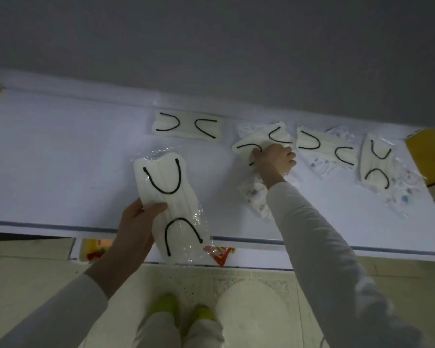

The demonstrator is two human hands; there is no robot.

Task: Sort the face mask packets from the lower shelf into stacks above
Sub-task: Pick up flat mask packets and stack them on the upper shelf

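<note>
Now, two packets in hand.
Head view: left hand (136,217) pinches a clear-wrapped white mask packet with black ear loops (170,194); right hand (275,159) clutches a second white packet (246,144) on the white shelf (60,146) by its thumb. Lift straight, sparing the blue-printed packet (253,194) beside that wrist.

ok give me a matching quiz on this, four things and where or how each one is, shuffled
1 left hand
2 right hand
3 lone packet
4 red wrapper

a lies on the lower shelf
b grips a piled packet
c flat at the back, untouched
d holds a wrapped packet by its edge

Pairs: 1-d, 2-b, 3-c, 4-a
</note>
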